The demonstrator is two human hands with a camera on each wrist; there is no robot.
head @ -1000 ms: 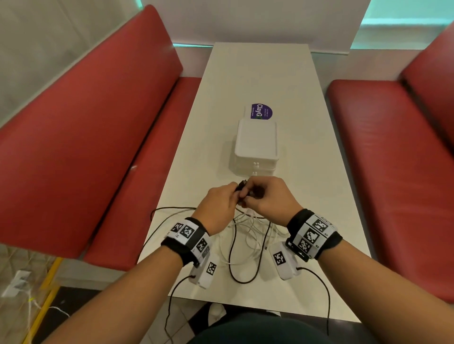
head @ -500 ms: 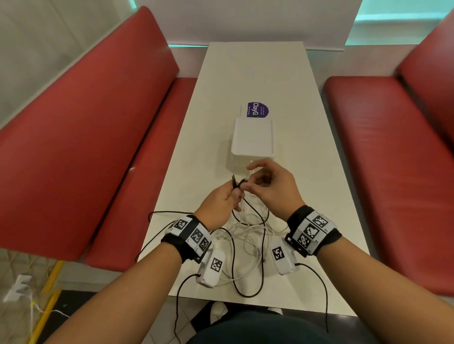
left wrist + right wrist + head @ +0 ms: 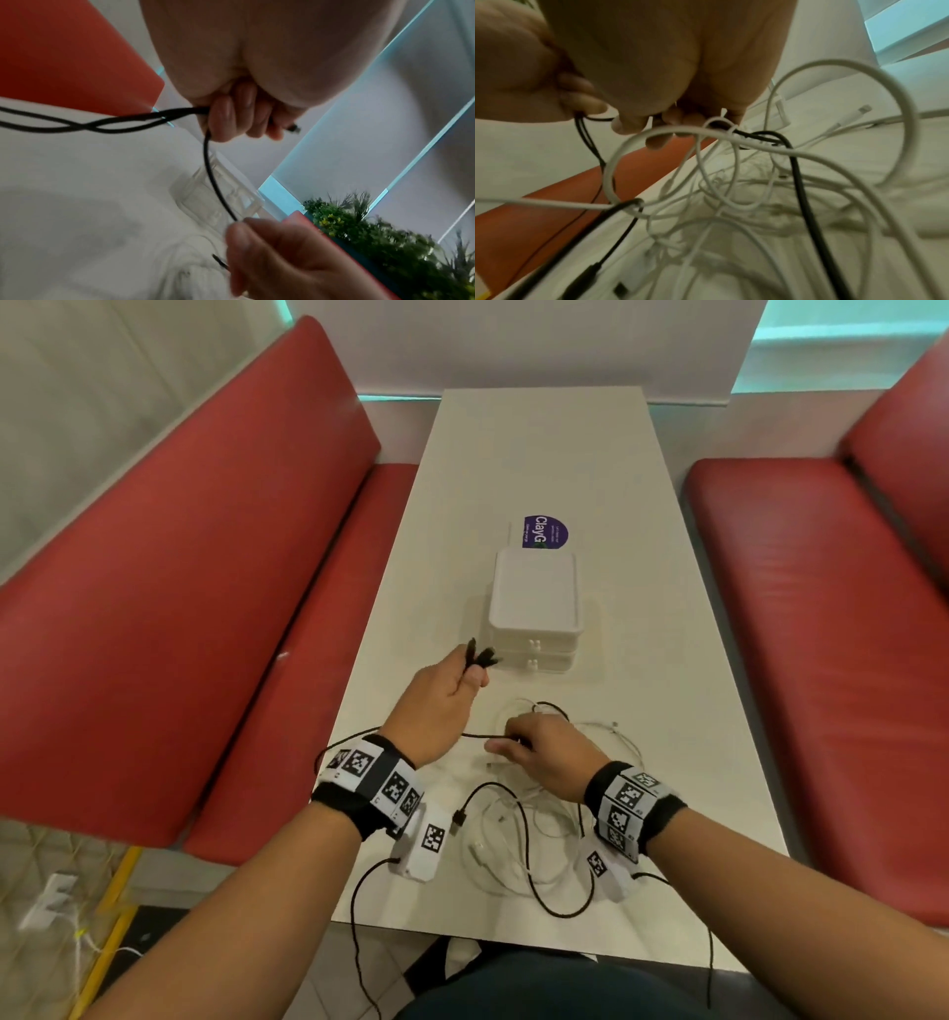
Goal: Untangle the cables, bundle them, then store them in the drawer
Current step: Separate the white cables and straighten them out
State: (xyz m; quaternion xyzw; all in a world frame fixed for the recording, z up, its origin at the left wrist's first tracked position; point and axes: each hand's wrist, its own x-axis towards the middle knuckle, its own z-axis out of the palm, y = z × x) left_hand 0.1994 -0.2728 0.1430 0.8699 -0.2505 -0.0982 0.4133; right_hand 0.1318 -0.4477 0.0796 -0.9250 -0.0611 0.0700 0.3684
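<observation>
Purple sticker (image 3: 545,532) on the table (image 3: 539,454) reads "ClayG", letters turned sideways in the head view; smaller print under it too small to read. Black-and-white square markers on both wristbands and on the white wrist units, no readable text.

Left hand (image 3: 441,694) raised above the table, near the front left corner of the white drawer unit (image 3: 534,603). Grip: fingers curled tight round the black cable (image 3: 518,855), holding folded strands; two black ends (image 3: 482,654) stick out past the knuckles, pointing away from the person toward the drawers. Left wrist view shows a metal plug tip (image 3: 294,128) poking out of the fist and two strands trailing off to the side, crossing each other.

From the left fist a black strand runs roughly level across to the right hand (image 3: 552,755), which sits low over the tangle. Right grip: fingertips (image 3: 628,125) pinching the black cable where it passes through the white loops; thumb side blurred.

White cables (image 3: 513,860) lie in loose overlapping loops on the near end of the table, between the wrists, long runs mostly sideways. One white plug (image 3: 863,109) lies flat, pointing to the table's right edge. A black USB plug (image 3: 458,818) lies near the left wristband.

Drawer unit: two stacked drawers, both closed, small knobs (image 3: 534,643) facing the person. Red bench seats (image 3: 179,608) on both sides.
</observation>
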